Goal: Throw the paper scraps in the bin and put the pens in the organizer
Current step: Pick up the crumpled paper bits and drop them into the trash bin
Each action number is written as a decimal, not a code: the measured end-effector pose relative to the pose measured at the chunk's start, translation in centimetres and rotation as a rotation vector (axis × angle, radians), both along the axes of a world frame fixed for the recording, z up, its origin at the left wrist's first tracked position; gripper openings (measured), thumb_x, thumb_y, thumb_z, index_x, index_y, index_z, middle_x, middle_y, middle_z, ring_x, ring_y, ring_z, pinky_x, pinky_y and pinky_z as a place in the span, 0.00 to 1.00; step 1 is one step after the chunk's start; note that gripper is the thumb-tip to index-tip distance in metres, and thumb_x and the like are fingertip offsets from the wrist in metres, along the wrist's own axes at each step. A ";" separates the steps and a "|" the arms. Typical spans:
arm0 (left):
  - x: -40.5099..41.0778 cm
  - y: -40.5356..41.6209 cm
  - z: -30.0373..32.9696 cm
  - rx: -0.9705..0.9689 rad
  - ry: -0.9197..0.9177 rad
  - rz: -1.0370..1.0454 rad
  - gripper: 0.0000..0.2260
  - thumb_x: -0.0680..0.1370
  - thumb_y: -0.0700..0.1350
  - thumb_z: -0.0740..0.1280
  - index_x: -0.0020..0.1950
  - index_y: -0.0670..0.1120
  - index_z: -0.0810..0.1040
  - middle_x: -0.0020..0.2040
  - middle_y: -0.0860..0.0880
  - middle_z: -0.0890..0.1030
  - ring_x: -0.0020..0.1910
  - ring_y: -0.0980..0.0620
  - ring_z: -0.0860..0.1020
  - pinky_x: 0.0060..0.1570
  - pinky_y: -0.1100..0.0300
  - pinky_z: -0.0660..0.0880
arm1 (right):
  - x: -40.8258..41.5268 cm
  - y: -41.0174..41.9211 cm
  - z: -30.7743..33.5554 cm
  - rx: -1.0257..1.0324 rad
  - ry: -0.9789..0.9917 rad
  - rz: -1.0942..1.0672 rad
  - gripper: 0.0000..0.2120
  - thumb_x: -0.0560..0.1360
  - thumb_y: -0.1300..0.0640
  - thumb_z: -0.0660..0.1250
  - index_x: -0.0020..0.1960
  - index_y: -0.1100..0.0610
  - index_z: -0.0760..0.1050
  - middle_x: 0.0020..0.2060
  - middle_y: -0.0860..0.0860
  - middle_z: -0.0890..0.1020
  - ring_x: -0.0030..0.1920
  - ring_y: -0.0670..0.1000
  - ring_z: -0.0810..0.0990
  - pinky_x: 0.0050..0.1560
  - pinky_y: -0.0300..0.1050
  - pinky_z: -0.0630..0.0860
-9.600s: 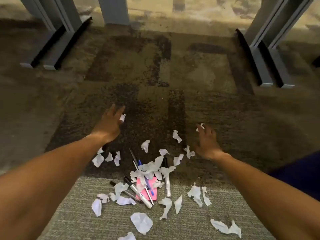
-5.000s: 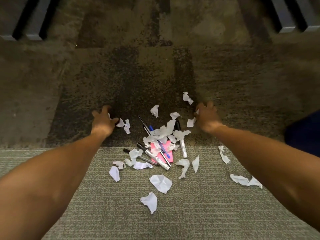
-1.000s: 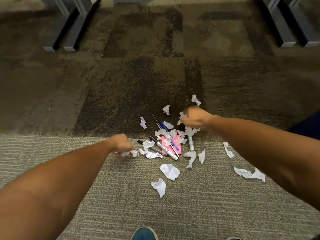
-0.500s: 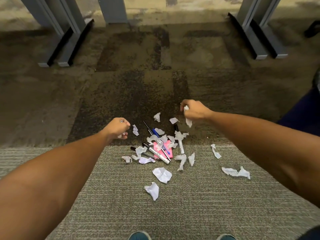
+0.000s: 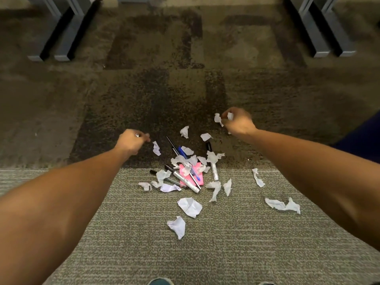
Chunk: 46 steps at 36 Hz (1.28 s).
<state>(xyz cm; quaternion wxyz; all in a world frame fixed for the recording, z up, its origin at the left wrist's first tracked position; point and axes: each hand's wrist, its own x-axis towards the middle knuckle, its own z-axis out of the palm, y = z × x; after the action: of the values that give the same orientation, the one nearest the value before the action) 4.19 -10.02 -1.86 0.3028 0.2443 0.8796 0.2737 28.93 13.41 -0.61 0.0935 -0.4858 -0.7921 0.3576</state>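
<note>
Clutching crumpled paper scraps, right hand; left hand fisted, contents unclear.

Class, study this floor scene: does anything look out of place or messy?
Yes. Torn white paper scraps litter the carpet, with several pens and a pink sticky pad heaped among them. No bin or organizer is in view. The right hand grips scraps; the left hand is closed.

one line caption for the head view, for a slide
Right hand clutching paper scraps, left hand closed, above pens and scraps littering the carpet.
</note>
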 end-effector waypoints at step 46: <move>2.0 2.2 -1.1 -0.051 0.109 -0.078 0.07 0.79 0.42 0.62 0.54 0.42 0.67 0.48 0.39 0.78 0.46 0.36 0.80 0.38 0.54 0.74 | -0.4 0.1 -0.4 -0.173 -0.223 0.052 0.06 0.73 0.64 0.64 0.44 0.60 0.79 0.37 0.57 0.83 0.33 0.53 0.81 0.24 0.36 0.69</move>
<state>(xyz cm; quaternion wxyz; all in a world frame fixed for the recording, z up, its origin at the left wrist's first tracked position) 6.19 -7.79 -2.91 0.2712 0.2853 0.8912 0.2256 28.52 13.48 -1.02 -0.0465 -0.5082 -0.7761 0.3705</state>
